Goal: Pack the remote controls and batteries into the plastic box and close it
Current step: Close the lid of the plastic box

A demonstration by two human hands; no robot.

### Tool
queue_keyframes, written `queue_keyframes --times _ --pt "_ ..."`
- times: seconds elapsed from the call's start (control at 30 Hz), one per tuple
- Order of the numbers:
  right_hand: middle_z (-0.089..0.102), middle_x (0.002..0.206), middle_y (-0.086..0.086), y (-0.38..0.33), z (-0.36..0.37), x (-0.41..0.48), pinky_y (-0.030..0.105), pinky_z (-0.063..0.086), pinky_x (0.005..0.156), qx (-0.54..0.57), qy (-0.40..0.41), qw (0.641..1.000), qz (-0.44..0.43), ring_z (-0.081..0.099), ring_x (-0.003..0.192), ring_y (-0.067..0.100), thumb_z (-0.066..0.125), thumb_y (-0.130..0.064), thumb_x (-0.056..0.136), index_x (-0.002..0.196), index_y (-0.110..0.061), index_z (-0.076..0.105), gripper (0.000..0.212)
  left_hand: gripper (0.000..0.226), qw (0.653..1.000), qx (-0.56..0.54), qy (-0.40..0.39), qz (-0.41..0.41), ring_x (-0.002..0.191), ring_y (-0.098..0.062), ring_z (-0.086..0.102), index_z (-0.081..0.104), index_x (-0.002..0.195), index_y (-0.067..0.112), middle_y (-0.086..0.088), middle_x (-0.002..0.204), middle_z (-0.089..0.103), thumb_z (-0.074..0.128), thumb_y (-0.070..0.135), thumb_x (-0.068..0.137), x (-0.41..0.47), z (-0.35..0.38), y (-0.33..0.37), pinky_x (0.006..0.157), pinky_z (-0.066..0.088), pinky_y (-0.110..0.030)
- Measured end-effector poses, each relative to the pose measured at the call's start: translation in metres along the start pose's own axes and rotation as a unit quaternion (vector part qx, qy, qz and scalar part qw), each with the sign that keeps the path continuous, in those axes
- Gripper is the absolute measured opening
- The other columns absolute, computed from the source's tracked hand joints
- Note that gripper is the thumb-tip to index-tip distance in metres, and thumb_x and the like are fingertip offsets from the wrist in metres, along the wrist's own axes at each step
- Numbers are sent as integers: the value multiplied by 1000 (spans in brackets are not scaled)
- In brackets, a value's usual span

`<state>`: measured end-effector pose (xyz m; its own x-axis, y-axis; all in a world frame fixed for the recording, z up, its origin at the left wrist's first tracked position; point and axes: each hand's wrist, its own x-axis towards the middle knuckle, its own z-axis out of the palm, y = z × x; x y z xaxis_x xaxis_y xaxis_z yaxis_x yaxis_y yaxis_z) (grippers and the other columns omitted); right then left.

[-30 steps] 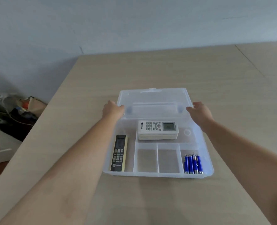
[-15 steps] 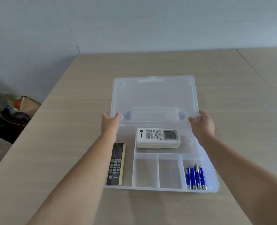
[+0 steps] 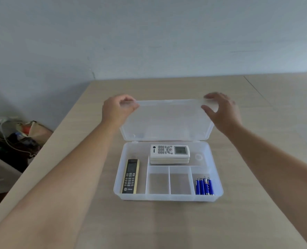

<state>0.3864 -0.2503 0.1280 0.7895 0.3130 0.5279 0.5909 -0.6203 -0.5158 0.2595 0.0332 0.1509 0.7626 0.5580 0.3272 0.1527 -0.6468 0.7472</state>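
A pale wood-grain worktop (image 3: 167,221) carries a clear plastic box (image 3: 168,198), whose base lies open toward the person. Its hinged lid (image 3: 167,121) is raised at the far side, tilted up and away from the base. The left hand (image 3: 116,109) pinches the lid's far left corner between thumb and fingers; its fingertips blur behind the frosted plastic. The right hand (image 3: 221,110) has its fingers spread wide at the far right corner, thumb against the lid's face; motion blur makes it hard to tell how firmly it grips. Both forearms are cut off by the lower frame edge.

A white remote control (image 3: 169,151) with a small grey screen lies crosswise in the wide rear compartment, resting on something white that is mostly hidden beneath it. A dark logo word beside its buttons is too small to read surely. A black remote control with a cream edge (image 3: 130,176) lies lengthwise in the left compartment; its bottom label is likewise unclear. Four blue batteries (image 3: 204,186) lie side by side in the front right compartment, their print illegible. At the left, below the worktop edge, sits a dim clutter of bags and cables (image 3: 19,137).
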Motion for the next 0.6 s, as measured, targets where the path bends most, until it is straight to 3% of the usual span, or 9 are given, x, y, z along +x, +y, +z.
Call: queue_keyframes --times 0.07,0.17,0.3,0.43,0.5,0.57,0.6 --pt "74 99 7 -7 -11 -24 37 46 87 -94 3 989 -110 66 93 30 59 -29 83 101 -13 69 26 22 994 95 -38 37 97 -14 68 76 94 21 4 96 76 72 36 79 -24 -12 5 87 49 -28" --pt "76 83 5 -14 -18 -66 37 52 81 -159 -5 961 -227 70 72 26 51 -28 85 93 -11 71 28 26 972 202 -92 77 107 -17 67 76 102 27 4 106 76 65 43 84 -64 -25 4 89 48 -27" --pt "77 82 5 -14 -12 -134 36 58 66 -160 -47 948 -271 72 68 25 67 -13 79 90 -9 73 14 29 944 258 -162 126 109 -18 68 72 114 30 6 118 72 59 38 90 -128 -21 -22 90 50 -27" --pt "77 94 5 3 -3 -191 31 57 61 -187 -128 941 -250 74 80 23 80 7 51 96 -9 74 49 31 928 265 -171 197 90 -17 75 77 104 23 5 104 77 68 20 74 -184 -4 -57 72 58 -26" --pt "76 98 2 6 2 -213 29 57 58 -218 -186 933 -219 74 83 21 81 4 47 99 -13 73 54 39 917 291 -229 148 116 -15 64 65 124 25 6 130 65 63 22 85 -205 5 -64 91 52 -28" --pt "74 106 1 2 5 -228 32 57 59 -219 -230 932 -173 72 92 22 79 -3 59 105 -15 70 48 52 894 324 -289 108 141 -14 39 42 145 26 5 154 37 53 30 94 -219 14 -71 110 36 -28" --pt "70 117 2 -2 6 -231 34 58 66 -204 -240 937 -148 69 103 23 73 -6 70 114 -15 66 45 60 885 335 -305 102 146 -15 28 32 150 24 2 159 26 51 34 94 -223 17 -71 115 28 -29"
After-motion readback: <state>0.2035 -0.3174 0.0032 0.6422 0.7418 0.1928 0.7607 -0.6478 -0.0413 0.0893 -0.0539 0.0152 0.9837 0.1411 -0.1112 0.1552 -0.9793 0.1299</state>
